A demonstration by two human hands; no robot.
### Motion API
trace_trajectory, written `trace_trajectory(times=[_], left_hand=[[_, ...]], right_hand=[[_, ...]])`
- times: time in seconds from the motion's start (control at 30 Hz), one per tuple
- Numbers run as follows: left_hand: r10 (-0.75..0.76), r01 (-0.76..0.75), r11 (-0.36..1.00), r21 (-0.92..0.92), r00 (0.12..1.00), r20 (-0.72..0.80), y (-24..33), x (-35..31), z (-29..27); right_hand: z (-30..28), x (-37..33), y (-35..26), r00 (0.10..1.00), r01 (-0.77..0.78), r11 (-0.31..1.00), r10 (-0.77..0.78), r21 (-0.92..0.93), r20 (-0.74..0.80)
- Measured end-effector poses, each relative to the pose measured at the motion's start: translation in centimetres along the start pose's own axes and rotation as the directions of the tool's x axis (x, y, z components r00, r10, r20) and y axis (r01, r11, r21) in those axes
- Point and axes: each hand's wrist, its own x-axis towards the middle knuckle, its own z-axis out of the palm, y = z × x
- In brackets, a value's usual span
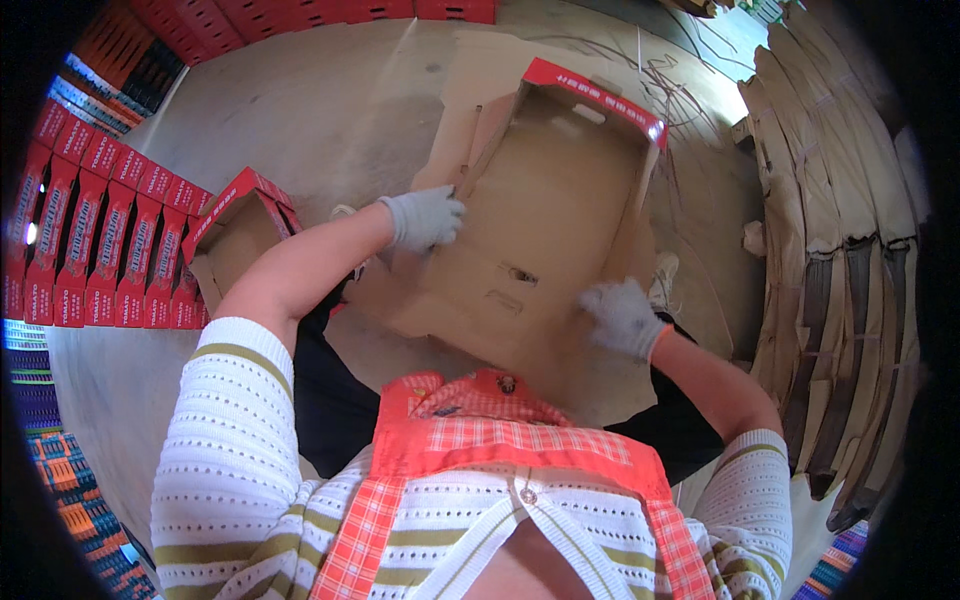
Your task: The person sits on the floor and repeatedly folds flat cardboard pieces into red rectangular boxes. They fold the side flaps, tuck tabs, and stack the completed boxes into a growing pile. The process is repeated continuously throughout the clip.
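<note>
A partly folded cardboard box [560, 190] lies in front of me, brown inside. Its far end wall [600, 100] stands up, red on the outside with a hand slot, while the near end is flat. My left hand [425, 217], in a pale knit glove, is at the left side, fingers curled over the cardboard edge. Beside the near right part of the box is my right hand [622, 318], gloved too with an orange cuff. Motion smears its fingers, so its grip is unclear. A flat cardboard sheet [465, 75] shows beyond the box.
Red boxes [100, 220] stand stacked in a row at left, with one open red-edged box [240, 235] beside them. Tall bundles of flat cardboard [820, 180] line the right. Loose straps [670, 95] lie on the floor at the far right. More red boxes [300, 15] sit far back.
</note>
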Motion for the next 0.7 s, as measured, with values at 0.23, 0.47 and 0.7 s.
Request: trace_trajectory(times=[0.23, 0.47, 0.7], left_hand=[[-0.760, 0.565, 0.646, -0.514, 0.538, -0.364, 3.0, 0.1, -8.2], [-0.073, 0.171, 0.473, -0.864, 0.985, 0.155, 16.4, -4.3, -9.0], [0.153, 0.297, 0.294, -0.909, 0.924, 0.351, 14.1, -5.2, -5.4]], right_hand=[[-3.1, 2.4, 5.4, 0.394, -0.026, 0.901, 0.406, 0.432, -0.824], [-2.4, -5.6, -2.3, 0.988, 0.048, 0.864, -0.117, 0.502, 0.105], [-1.7, -4.8, -3.3, 0.894, -0.135, 0.862, -0.106, 0.489, 0.435]])
